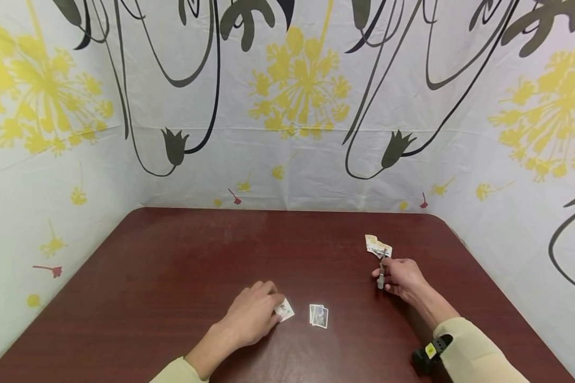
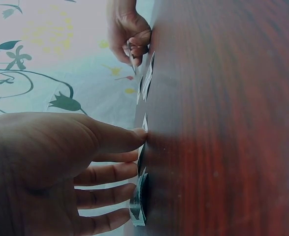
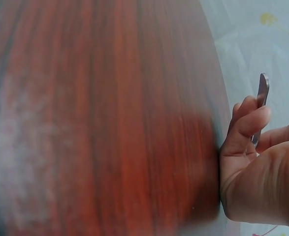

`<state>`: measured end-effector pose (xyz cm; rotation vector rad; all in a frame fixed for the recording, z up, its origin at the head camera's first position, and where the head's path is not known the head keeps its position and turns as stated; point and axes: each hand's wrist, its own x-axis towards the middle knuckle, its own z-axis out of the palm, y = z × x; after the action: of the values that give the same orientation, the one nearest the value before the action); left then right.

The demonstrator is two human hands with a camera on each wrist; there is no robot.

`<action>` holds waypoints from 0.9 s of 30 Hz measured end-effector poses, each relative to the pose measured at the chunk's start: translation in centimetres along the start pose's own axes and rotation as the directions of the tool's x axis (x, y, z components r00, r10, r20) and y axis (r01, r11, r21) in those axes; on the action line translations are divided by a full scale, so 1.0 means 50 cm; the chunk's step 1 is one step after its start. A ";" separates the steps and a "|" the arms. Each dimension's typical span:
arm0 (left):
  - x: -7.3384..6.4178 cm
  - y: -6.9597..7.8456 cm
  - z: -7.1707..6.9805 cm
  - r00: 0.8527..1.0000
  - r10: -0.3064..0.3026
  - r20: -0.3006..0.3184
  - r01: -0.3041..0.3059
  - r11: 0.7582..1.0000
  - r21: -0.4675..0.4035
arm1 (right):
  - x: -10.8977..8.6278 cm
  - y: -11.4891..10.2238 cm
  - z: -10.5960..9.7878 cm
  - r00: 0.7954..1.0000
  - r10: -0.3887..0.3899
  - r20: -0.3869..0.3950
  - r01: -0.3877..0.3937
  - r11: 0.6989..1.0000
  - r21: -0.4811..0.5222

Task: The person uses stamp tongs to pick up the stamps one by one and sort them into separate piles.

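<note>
My left hand (image 1: pixel 253 314) is low over the table, its thumb and fingertips at the edges of a small printed card (image 1: pixel 285 310). In the left wrist view, its lower fingertips touch a dark, curved item (image 2: pixel 140 201); its kind is unclear. To the right of that hand lie overlapping small photo cards (image 1: pixel 320 316). My right hand (image 1: pixel 404 276) pinches a slim grey metal tool (image 1: pixel 381 272) between thumb and fingers. The tool's upper end reaches the pale printed papers (image 1: pixel 378 247). In the right wrist view, one flat, rounded metal end (image 3: pixel 264 86) sticks out past the fingers.
The dark red-brown table (image 1: pixel 211 250) has rounded far corners. A patterned white cloth (image 1: pixel 287 175) hangs behind it and along both sides. A black strapped device (image 1: pixel 428 355) sits at the right sleeve.
</note>
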<state>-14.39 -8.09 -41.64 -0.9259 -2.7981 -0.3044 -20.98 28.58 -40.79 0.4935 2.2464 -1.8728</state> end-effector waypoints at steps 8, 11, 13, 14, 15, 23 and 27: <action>0.000 0.001 -0.002 1.000 0.003 0.001 -0.003 1.000 0.002 | 0.010 0.002 -0.002 1.000 0.010 -0.002 -0.010 1.000 0.006; 0.000 0.000 -0.002 1.000 0.006 -0.004 -0.006 1.000 0.004 | 0.012 0.002 -0.003 1.000 0.011 -0.001 -0.011 1.000 0.008; 0.000 0.000 -0.001 1.000 0.008 -0.006 -0.007 1.000 0.005 | 0.012 0.002 -0.003 1.000 0.010 -0.001 -0.010 1.000 0.010; 0.000 0.000 -0.001 1.000 0.008 -0.006 -0.008 1.000 0.004 | 0.011 0.002 -0.003 1.000 0.010 -0.002 -0.010 1.000 0.011; 0.000 0.000 -0.001 1.000 0.008 -0.005 -0.008 1.000 0.004 | 0.010 0.002 -0.003 1.000 0.011 -0.003 -0.011 1.000 0.012; 0.000 -0.001 0.001 1.000 0.007 -0.005 -0.007 1.000 0.005 | 0.007 0.001 0.002 1.000 0.015 -0.028 -0.014 0.999 0.033; 0.000 -0.001 0.003 1.000 0.006 -0.007 -0.006 1.000 0.003 | 0.008 0.003 0.004 0.999 0.019 -0.037 -0.016 0.997 0.072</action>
<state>-14.45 -8.10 -41.80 -0.9300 -2.7882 -0.3023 -21.33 28.47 -41.10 0.5620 2.1970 -1.9576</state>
